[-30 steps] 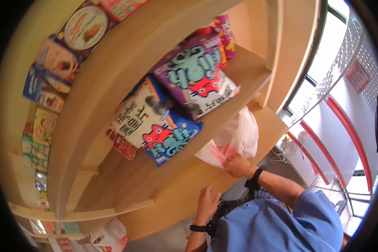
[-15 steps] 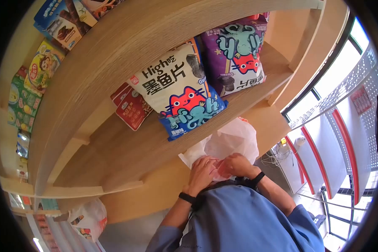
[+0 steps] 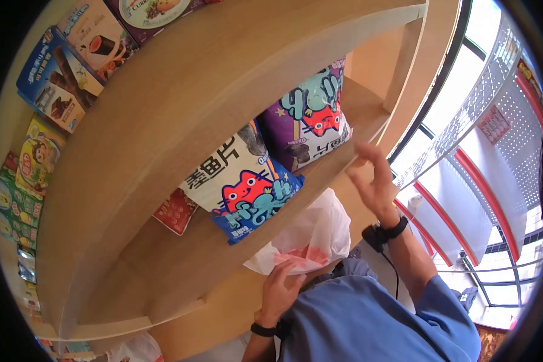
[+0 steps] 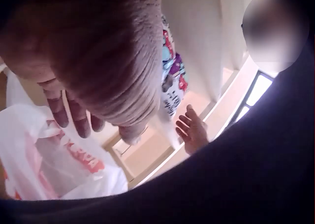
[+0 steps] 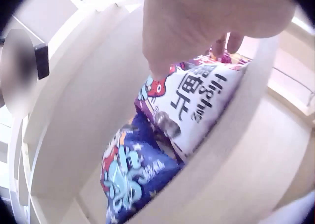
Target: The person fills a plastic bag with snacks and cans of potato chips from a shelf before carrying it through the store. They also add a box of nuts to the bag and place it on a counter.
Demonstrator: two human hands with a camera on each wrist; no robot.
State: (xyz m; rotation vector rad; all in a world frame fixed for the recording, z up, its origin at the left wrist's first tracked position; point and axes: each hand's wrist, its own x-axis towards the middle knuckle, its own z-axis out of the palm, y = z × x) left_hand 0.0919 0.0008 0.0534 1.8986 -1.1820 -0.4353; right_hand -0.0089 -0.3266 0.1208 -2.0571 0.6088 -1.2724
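Observation:
My right hand [image 3: 374,184] is raised at the shelf's front edge, fingers spread and holding nothing. It is nearest to a purple snack bag [image 3: 311,117] with a red cat face, which stands on the shelf. Beside that bag leans a white and blue snack bag [image 3: 244,190]. My left hand [image 3: 277,292] is lower down, its fingertips right at the rim of a white plastic carrier bag [image 3: 335,223]. Pinkish-red print shows on the carrier bag [image 4: 115,182] in the left wrist view, where the left fingers [image 4: 78,118] hang relaxed above it.
Small red packets [image 3: 176,211] lie behind the blue bag. Boxed snacks [image 3: 60,78] line the upper shelf [image 3: 181,90] at left. A second plastic bag [image 3: 136,349] sits at the lower left. White racks with red edges [image 3: 458,199] stand to the right.
Both hands were together at the carrier bag half a second ago. The right hand has since left it and risen towards the purple snack bag; the left stays by the carrier bag.

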